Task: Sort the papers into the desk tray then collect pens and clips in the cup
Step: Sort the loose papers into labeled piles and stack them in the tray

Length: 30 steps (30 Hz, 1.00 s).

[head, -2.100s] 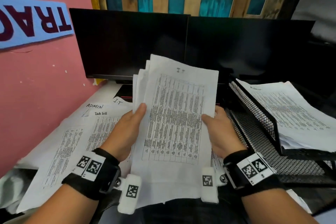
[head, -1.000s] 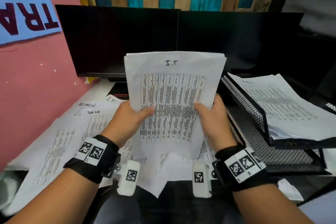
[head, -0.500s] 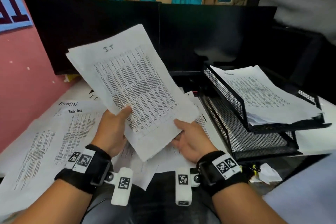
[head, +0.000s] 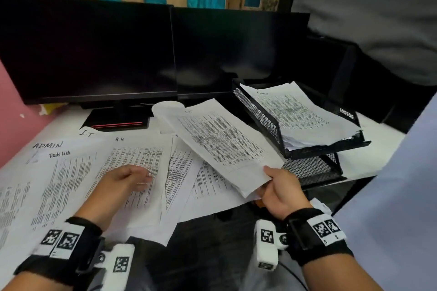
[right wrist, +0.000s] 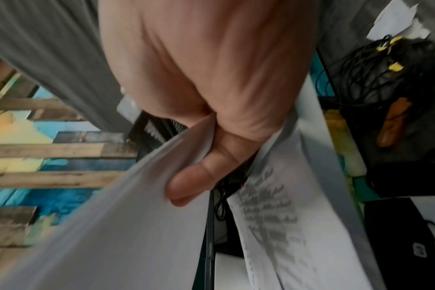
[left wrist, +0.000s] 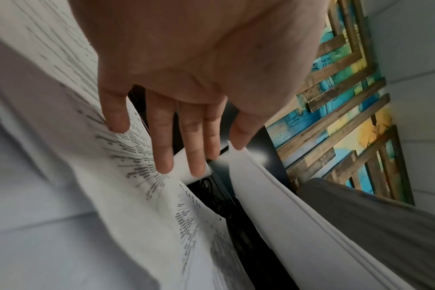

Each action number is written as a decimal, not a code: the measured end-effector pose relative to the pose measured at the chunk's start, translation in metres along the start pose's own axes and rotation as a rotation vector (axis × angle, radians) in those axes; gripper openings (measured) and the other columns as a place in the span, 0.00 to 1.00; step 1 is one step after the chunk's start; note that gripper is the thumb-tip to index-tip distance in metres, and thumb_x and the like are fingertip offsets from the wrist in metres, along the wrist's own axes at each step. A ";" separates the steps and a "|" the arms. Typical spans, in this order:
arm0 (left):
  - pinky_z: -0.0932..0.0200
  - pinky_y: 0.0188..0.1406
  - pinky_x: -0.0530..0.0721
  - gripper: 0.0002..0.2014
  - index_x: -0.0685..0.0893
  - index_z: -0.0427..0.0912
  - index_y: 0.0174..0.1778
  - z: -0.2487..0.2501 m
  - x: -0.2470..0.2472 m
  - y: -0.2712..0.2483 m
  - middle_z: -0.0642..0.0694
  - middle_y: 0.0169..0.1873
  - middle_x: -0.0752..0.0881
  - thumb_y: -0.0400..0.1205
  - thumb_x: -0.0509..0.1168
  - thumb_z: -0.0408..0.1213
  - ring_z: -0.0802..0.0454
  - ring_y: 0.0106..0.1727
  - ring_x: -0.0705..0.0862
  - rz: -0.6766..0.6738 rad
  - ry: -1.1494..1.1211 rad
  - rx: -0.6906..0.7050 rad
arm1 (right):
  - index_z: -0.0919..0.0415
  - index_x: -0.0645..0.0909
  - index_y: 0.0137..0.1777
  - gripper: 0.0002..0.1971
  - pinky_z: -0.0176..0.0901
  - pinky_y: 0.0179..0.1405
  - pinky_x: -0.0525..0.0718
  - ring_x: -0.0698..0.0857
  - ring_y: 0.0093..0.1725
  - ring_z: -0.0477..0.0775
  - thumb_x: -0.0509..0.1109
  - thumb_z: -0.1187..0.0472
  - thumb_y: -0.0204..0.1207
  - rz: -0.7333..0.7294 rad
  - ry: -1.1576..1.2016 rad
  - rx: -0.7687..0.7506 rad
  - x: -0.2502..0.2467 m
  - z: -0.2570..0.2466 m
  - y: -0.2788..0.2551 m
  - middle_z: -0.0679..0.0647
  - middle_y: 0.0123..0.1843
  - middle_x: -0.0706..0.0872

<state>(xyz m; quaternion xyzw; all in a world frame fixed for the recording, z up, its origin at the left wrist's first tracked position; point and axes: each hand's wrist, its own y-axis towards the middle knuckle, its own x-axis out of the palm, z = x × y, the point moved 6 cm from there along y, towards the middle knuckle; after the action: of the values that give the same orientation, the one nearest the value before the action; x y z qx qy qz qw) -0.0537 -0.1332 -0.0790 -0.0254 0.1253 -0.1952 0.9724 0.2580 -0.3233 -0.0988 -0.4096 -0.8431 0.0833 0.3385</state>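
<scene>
The right hand [head: 281,192] pinches the near corner of a sheaf of printed sheets headed "I.T" [head: 220,139], thumb on top and fingers curled beneath, as the right wrist view confirms. The sheaf slopes up and away from the hand, its long axis running toward the far left, its far end curling over near the monitor stand [head: 118,120].

The black mesh desk tray [head: 260,111] stands just to the right of the sheaf. Its upper tier already holds a stack headed "Admin" [head: 300,111]; the lower tier [head: 312,168] looks bare where it shows, and lies just beyond the right hand's knuckles. So the tray is to the right of the held sheaf, and the right hand is much the nearer one. To slide the sheaf in, its long axis would probably need swinging round to match the tray's opening.

The left hand [head: 123,179] lies with straight, relaxed fingers on the loose papers [head: 71,172] spread over the bench [head: 369,160], holding nothing. No cup, pens or clips can be made out.
</scene>
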 end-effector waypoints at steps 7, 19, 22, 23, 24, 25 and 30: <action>0.56 0.59 0.78 0.06 0.92 0.46 0.54 -0.010 0.003 -0.005 0.50 0.53 0.94 0.85 0.70 0.39 0.51 0.59 0.88 -0.100 0.138 0.010 | 0.78 0.77 0.74 0.17 0.51 0.26 0.92 0.96 0.37 0.60 0.62 0.70 0.89 0.207 0.020 -0.101 -0.093 -0.042 -0.012 0.66 0.46 0.95; 0.46 0.71 0.74 0.07 0.94 0.47 0.52 -0.016 0.006 0.005 0.53 0.55 0.93 0.83 0.72 0.43 0.51 0.62 0.86 -0.142 0.207 0.011 | 0.76 0.69 0.81 0.19 0.28 0.22 0.84 0.96 0.37 0.54 0.60 0.73 0.91 0.405 0.009 -0.190 -0.120 -0.083 0.000 0.69 0.53 0.94; 0.43 0.74 0.75 0.07 0.94 0.48 0.51 -0.019 0.004 0.007 0.53 0.54 0.93 0.82 0.72 0.42 0.49 0.62 0.87 -0.139 0.200 0.018 | 0.62 0.74 0.68 0.09 0.33 0.13 0.77 0.83 0.20 0.52 0.57 0.68 0.92 0.431 -0.105 -0.176 -0.102 -0.085 0.015 0.64 0.42 0.83; 0.42 0.75 0.75 0.06 0.95 0.49 0.50 -0.020 0.003 0.008 0.53 0.54 0.94 0.81 0.73 0.43 0.49 0.62 0.87 -0.136 0.199 0.015 | 0.60 0.76 0.62 0.08 0.33 0.13 0.74 0.78 0.21 0.52 0.56 0.68 0.92 0.439 -0.149 -0.156 -0.096 -0.085 0.019 0.59 0.38 0.79; 0.41 0.76 0.75 0.06 0.95 0.51 0.49 -0.021 0.002 0.009 0.55 0.53 0.94 0.80 0.74 0.45 0.49 0.62 0.87 -0.131 0.197 0.009 | 0.60 0.76 0.57 0.09 0.33 0.14 0.72 0.73 0.24 0.52 0.54 0.69 0.91 0.436 -0.181 -0.145 -0.092 -0.086 0.026 0.57 0.36 0.76; 0.41 0.74 0.76 0.06 0.95 0.53 0.48 -0.023 0.000 0.010 0.56 0.51 0.94 0.80 0.74 0.46 0.50 0.61 0.88 -0.125 0.192 0.003 | 0.59 0.75 0.53 0.12 0.33 0.16 0.72 0.71 0.26 0.52 0.52 0.72 0.90 0.434 -0.238 -0.148 -0.087 -0.088 0.029 0.57 0.35 0.74; 0.47 0.66 0.78 0.06 0.96 0.51 0.47 -0.031 -0.002 0.015 0.57 0.48 0.95 0.82 0.73 0.38 0.48 0.58 0.89 -0.114 0.144 0.000 | 0.59 0.76 0.43 0.16 0.36 0.21 0.74 0.72 0.28 0.51 0.54 0.77 0.87 0.381 -0.321 -0.129 -0.071 -0.090 0.042 0.58 0.35 0.77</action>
<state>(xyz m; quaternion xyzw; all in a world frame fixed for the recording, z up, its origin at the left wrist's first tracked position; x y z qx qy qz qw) -0.0581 -0.1187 -0.1094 -0.0184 0.1934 -0.2515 0.9482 0.3728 -0.3613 -0.0833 -0.5631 -0.7973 0.1557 0.1516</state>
